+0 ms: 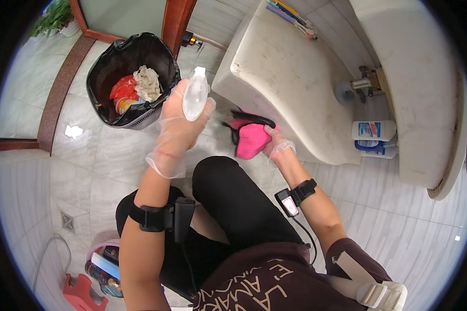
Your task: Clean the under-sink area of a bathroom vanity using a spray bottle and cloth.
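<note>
My left hand (185,107), in a loose clear disposable glove, is closed around a small translucent plastic bottle (195,97). The bottle's white cap points away from me, towards the top of the view. My right hand (274,144), gloved the same way, grips a pink item with black parts (253,140) by its right side. That item is blurred, and I cannot tell whether it is a shoe or a cloth. It hangs above the floor, close by the curved stone ledge (280,77). Fingers of both hands are partly hidden.
Beyond my left hand stands a black-lined waste bin (134,124) with crumpled rubbish inside. Toothbrushes (292,17) lie on the ledge. Cleaning-product bottles (373,130) stand under the basin at right. At lower left are a red stool (81,291), a basket of bottles (105,268) and a floor drain (67,221).
</note>
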Motion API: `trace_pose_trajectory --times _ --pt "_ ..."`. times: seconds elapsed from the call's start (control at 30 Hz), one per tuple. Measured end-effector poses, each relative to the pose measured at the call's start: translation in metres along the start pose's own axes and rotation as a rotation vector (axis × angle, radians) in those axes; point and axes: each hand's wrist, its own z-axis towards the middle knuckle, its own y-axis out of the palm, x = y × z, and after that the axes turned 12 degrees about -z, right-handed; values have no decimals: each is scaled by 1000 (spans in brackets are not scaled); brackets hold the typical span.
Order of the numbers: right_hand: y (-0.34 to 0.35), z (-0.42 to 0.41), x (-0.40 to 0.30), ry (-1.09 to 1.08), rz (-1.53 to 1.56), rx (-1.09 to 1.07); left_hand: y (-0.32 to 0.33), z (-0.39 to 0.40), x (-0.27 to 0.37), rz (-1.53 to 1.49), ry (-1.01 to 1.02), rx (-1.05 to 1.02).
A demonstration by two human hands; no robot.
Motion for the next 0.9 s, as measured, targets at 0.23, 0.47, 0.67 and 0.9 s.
trace_pose_trajectory --times 0.23,0.47,0.67,0.9 --pt "-35 -87 -29 -542 -1022 6 -7 4 -8 163 54 -15" --pt "-86 -140 -62 -980 -1579 293 2 5 -5 166 45 -45" --pt "-65 -128 -106 -900 -961 353 5 2 -4 129 26 -52" --pt "-76 -62 -61 -1326 -1719 451 3 7 -13 190 64 -54"
